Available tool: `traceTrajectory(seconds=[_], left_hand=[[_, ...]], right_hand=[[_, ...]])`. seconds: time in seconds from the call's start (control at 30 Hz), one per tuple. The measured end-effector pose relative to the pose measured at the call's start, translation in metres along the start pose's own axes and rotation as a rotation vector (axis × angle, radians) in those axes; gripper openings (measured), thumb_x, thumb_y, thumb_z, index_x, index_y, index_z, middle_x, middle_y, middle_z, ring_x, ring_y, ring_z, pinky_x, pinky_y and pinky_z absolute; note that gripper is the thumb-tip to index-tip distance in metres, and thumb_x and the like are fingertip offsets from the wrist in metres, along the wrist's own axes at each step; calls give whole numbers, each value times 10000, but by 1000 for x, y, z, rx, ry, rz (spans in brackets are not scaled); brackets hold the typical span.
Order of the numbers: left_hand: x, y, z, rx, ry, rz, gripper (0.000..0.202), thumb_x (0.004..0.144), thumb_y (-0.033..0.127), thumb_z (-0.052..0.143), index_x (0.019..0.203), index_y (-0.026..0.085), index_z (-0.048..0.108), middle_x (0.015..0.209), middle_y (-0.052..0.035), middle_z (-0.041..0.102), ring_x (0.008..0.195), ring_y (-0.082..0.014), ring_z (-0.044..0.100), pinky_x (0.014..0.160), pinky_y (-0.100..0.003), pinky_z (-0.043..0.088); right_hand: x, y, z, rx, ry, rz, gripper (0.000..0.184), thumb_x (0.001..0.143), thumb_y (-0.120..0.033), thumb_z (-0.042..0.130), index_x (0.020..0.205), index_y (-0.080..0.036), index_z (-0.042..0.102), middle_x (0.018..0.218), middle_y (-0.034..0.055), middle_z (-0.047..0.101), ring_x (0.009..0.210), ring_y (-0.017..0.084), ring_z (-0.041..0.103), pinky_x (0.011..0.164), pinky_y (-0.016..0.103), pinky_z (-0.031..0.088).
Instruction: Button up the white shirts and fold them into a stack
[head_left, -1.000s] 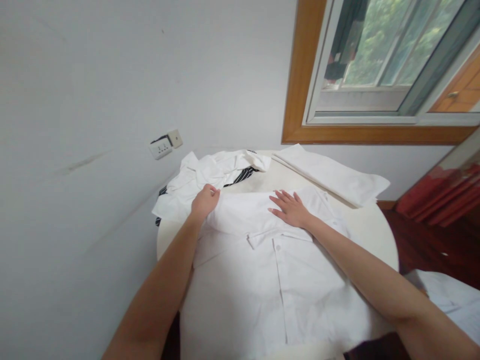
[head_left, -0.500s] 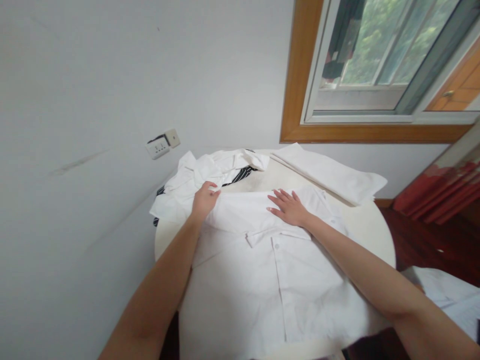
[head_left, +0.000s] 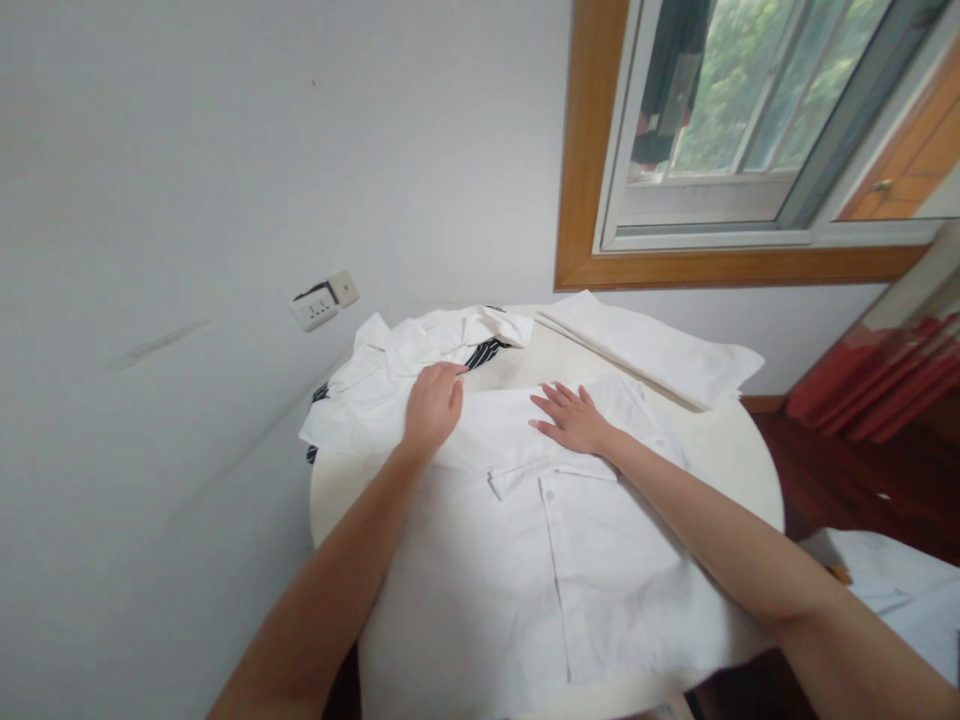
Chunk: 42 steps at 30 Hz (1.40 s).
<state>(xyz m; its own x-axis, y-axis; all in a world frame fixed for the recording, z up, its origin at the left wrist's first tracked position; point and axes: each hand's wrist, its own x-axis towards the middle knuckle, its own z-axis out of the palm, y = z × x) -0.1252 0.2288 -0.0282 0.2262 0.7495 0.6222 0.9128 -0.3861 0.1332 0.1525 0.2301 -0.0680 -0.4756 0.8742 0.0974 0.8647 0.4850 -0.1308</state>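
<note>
A white buttoned shirt (head_left: pixel 495 560) lies spread on a round table, its collar toward the middle and its upper part folded over at the far side. My right hand (head_left: pixel 571 418) rests flat on the folded part, fingers spread, holding nothing. At the left end of that fold lies my left hand (head_left: pixel 435 408), palm down with the fingers close together and the thumb apart from them. It touches the cloth and does not visibly grip it. Its fingertips reach the fold's far edge, beside a crumpled white garment (head_left: pixel 367 385).
Black-and-white striped cloth (head_left: pixel 484 352) shows under the crumpled garment. A folded white garment (head_left: pixel 652 345) lies at the table's far right. The round table (head_left: pixel 739 460) stands against the wall, below a wood-framed window (head_left: pixel 712 268). More white cloth (head_left: pixel 892 580) is at lower right.
My left hand has moved right along the fold, and its thumb-and-finger pinch has loosened into a flatter hand. My right hand stays in place on the shirt. The view has shifted slightly.
</note>
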Motion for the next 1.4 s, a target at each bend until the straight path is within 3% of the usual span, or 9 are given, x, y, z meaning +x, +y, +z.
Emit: traceTrajectory(seconds=[0.1, 0.17, 0.27, 0.5, 0.7, 0.83, 1.03, 1.4], left_hand=[[-12, 17, 25, -81, -286, 239, 419, 975, 340, 337, 1315, 226, 554, 1377, -76, 567, 1319, -198, 458, 1134, -380, 319], [-21, 22, 38, -43, -414, 242, 466, 980, 412, 327, 1386, 257, 494, 1481, -60, 469, 1390, -209, 384, 1163, -427, 270], [-30, 22, 46, 23, -481, 164, 509, 979, 480, 305, 1441, 304, 425, 1539, -53, 378, 1431, -243, 320, 1168, -514, 223], [-32, 23, 38, 122, -459, 10, 600, 929, 616, 343, 1445, 321, 418, 1549, -75, 353, 1438, -303, 295, 1137, -619, 182], [-31, 9, 39, 264, -418, -118, 627, 937, 591, 341, 1439, 233, 458, 1524, -122, 391, 1419, -316, 329, 1163, -496, 231], [-31, -5, 39, 317, -394, -181, 621, 949, 568, 313, 1438, 215, 459, 1508, -137, 412, 1417, -318, 333, 1153, -514, 246], [-34, -12, 35, 307, -385, -160, 583, 962, 531, 320, 1433, 218, 460, 1522, -132, 393, 1418, -306, 333, 1138, -500, 278], [-36, -17, 36, 287, -354, -114, 562, 969, 519, 312, 1404, 210, 488, 1485, -127, 451, 1398, -300, 364, 1117, -480, 300]], right_hand=[[0, 1, 0, -1, 2, 0, 689, 945, -666, 222, 1505, -284, 347, 1596, 74, 227, 1470, 303, 177, 1142, 612, 135], [0, 2, 0, -1, 4, -4, 695, 943, -671, 209, 1508, -287, 338, 1598, 70, 225, 1470, 295, 180, 1146, 603, 140], [-1, 2, 0, -2, 12, 6, 708, 934, -691, 194, 1508, -299, 332, 1600, 52, 227, 1474, 282, 169, 1151, 598, 128], [-5, 7, -1, -4, 27, 193, 749, 918, -718, 121, 1511, -305, 317, 1605, 40, 206, 1480, 301, 131, 1120, 671, 100], [-9, 46, -3, -41, 12, 382, 707, 959, -641, 155, 1521, -240, 308, 1607, 57, 207, 1476, 275, 155, 1166, 560, 116], [-9, 64, -1, -60, 30, 401, 691, 968, -621, 155, 1517, -234, 318, 1597, 81, 241, 1472, 253, 180, 1174, 498, 140], [-11, 79, 5, -106, 90, 466, 724, 953, -650, 141, 1511, -233, 335, 1591, 95, 255, 1444, 321, 246, 1147, 531, 203], [-22, 112, 9, -129, 120, 227, 690, 975, -585, 209, 1488, -159, 386, 1566, 121, 305, 1426, 323, 295, 1130, 487, 285]])
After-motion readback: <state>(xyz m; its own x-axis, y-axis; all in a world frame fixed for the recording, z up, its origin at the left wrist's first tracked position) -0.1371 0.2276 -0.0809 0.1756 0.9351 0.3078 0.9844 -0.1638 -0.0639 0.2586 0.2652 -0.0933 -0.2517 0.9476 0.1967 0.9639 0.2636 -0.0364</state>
